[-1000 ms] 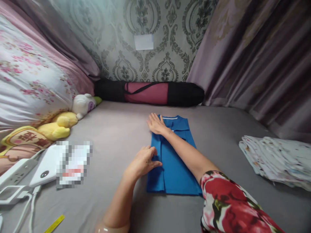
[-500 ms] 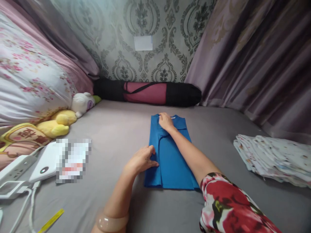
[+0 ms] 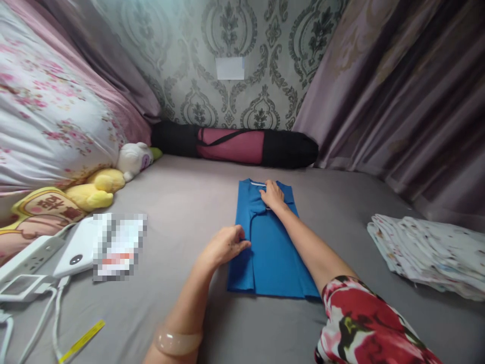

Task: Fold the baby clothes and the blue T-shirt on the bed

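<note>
A blue shirt lies folded into a long narrow strip on the grey bed sheet, collar end toward the wall. My right hand rests on the collar end with its fingers pressed on the cloth. My left hand sits at the strip's left edge near the middle, fingers curled on the folded side. A pale bangle circles my left wrist, and a red floral sleeve covers my right upper arm.
A stack of folded white patterned cloth lies at the right. Plush toys and a floral pillow are at the left, with a power strip and cables. A rolled black-and-pink bag lies along the wall.
My right hand slid from the strip's far left corner rightward across the collar end to its middle. My left hand stayed at the left edge.
</note>
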`<state>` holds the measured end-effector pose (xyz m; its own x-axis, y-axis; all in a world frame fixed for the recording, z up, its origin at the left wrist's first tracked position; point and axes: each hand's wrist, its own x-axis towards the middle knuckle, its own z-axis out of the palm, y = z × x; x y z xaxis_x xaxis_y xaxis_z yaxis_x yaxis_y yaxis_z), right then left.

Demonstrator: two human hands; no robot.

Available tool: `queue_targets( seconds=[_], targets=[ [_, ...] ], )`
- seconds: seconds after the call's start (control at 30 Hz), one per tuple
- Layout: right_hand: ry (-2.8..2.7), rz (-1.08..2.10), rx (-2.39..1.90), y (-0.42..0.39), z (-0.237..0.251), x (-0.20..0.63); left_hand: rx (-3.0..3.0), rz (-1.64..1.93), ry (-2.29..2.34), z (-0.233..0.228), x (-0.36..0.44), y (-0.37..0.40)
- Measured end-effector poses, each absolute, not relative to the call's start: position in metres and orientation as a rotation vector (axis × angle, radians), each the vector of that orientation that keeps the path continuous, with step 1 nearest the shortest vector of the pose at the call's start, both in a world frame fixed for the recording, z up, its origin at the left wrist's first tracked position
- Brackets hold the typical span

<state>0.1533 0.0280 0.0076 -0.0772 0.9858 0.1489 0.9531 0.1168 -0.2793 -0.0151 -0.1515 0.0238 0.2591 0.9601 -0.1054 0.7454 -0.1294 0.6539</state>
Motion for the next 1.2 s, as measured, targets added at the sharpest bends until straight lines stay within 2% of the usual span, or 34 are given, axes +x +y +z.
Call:
queue_targets(
  seconds=[0.13,0.23,0.33,0.47,0.7,0.9,0.97,1.1,1.2],
  targets=[
    [-2.335,-0.009,-1.606,0.014,0.006,0.151,1.901,0.778,1.759,0.020,-0.020,-0.123],
    [-2.563,0.106,-1.387,0.002,-0.001,0.145,1.940,0.854,1.838,0.023,-0.027,-0.079],
    [-2.645,0.283,-1.388,-0.007,-0.012,0.140,2.053,0.825,1.860,0.023,-0.032,-0.031],
    [-2.601,0.322,-1.413,-0.012,-0.022,0.139,2.119,0.657,1.803,0.014,-0.027,0.016],
    [-2.575,0.319,-1.382,-0.013,-0.025,0.141,2.228,0.618,1.741,-0.016,-0.017,0.035],
    [-2.559,0.486,-1.257,0.006,-0.015,0.151,2.274,0.862,1.811,-0.046,-0.022,0.039],
    [-2.419,0.485,-1.344,0.018,-0.006,0.157,2.321,0.949,1.754,-0.050,-0.024,0.040],
    [-2.081,0.289,-1.841,0.034,0.004,0.168,2.418,1.010,1.665,-0.048,-0.024,0.039],
    [-2.019,0.229,-1.963,0.038,0.003,0.169,2.442,1.009,1.634,-0.047,-0.024,0.038]
  ],
)
